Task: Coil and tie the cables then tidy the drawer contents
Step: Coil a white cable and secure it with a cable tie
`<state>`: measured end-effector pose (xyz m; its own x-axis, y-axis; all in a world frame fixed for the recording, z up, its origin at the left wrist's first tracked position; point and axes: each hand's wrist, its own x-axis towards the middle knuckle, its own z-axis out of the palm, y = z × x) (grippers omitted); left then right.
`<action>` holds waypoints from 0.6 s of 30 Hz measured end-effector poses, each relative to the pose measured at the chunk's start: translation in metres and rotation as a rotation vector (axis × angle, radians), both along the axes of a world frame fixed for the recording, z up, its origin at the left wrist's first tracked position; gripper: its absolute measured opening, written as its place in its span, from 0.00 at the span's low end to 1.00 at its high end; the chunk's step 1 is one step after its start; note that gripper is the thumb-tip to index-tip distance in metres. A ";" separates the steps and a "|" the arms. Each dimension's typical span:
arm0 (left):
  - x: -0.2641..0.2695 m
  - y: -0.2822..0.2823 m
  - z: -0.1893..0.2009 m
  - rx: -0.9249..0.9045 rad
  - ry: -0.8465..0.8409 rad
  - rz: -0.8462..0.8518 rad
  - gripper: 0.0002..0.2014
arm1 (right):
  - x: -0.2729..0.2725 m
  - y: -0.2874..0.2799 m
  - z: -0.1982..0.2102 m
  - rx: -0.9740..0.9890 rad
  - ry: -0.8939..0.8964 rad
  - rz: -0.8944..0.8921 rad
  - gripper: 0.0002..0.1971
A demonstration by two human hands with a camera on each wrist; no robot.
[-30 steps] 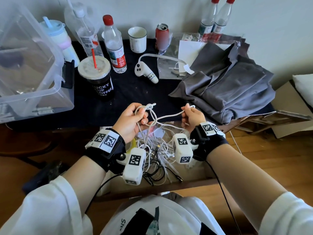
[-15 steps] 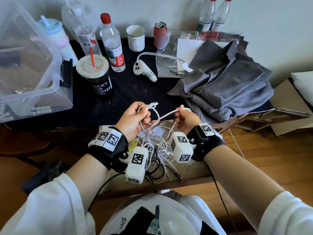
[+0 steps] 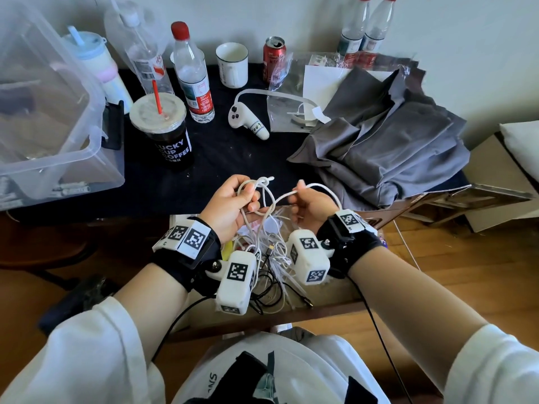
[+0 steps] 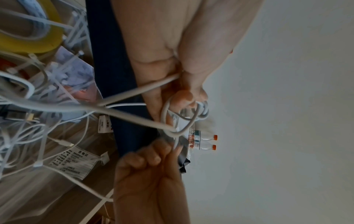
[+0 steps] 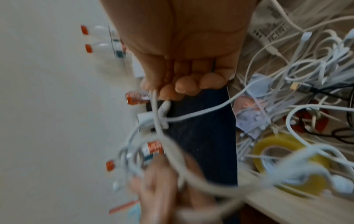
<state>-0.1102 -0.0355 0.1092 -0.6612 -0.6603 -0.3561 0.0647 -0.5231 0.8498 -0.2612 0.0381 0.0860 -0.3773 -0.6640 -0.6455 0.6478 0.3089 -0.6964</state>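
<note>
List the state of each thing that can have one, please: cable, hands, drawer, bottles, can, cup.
white cable: looped, held by both hands
left hand: grips the loops
right hand: pinches one strand
drawer: open, cables tangled inside
red-capped bottle: capped, upright
soda can: opened
coffee cup: lidded, straw in

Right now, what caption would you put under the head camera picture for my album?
Two hands, left and right, hold a looped white cable above a drawer of tangled cords.

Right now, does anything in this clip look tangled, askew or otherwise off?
Yes. The white cable held between the left hand and right hand is knotted rather than coiled, and the drawer beneath holds a loose tangle of cables.
</note>
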 end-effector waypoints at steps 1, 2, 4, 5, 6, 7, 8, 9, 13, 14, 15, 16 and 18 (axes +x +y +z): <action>0.002 -0.001 0.000 0.006 -0.004 0.003 0.08 | -0.008 0.001 -0.003 0.045 -0.003 -0.080 0.16; 0.004 -0.001 0.000 0.013 -0.006 0.009 0.08 | -0.016 0.002 -0.007 0.088 -0.005 -0.148 0.18; 0.008 -0.003 0.002 0.014 -0.010 0.019 0.09 | -0.031 0.005 -0.015 0.142 -0.012 -0.259 0.23; 0.009 -0.003 0.002 0.010 -0.014 0.025 0.09 | -0.037 0.007 -0.018 0.153 -0.012 -0.302 0.23; 0.010 -0.004 0.002 0.007 -0.016 0.030 0.09 | -0.041 0.008 -0.021 0.159 -0.006 -0.337 0.24; 0.011 -0.005 0.002 0.005 -0.017 0.034 0.09 | -0.045 0.009 -0.023 0.166 -0.003 -0.366 0.23; 0.011 -0.005 0.002 0.006 -0.015 0.035 0.08 | -0.047 0.009 -0.025 0.177 0.004 -0.386 0.23; 0.011 -0.005 0.001 0.005 -0.017 0.035 0.08 | -0.048 0.009 -0.026 0.185 0.013 -0.400 0.24; 0.012 -0.008 -0.003 -0.014 -0.045 0.040 0.08 | -0.052 0.006 -0.035 0.205 0.078 -0.451 0.25; 0.014 -0.011 -0.004 -0.025 -0.059 0.048 0.08 | -0.055 0.007 -0.038 0.231 0.087 -0.446 0.26; 0.016 -0.014 -0.006 -0.034 -0.075 0.059 0.08 | -0.059 0.009 -0.043 0.261 0.090 -0.438 0.27; 0.019 -0.018 -0.008 -0.037 -0.091 0.070 0.08 | -0.062 0.012 -0.047 0.289 0.091 -0.434 0.28; 0.024 -0.021 -0.011 -0.032 -0.108 0.084 0.09 | -0.066 0.019 -0.055 0.335 0.106 -0.433 0.28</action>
<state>-0.0866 -0.0564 0.0982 -0.5624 -0.7235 -0.4003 0.0142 -0.4925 0.8702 -0.3274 0.0570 0.0309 -0.6445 -0.1989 -0.7383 0.6964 0.2459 -0.6742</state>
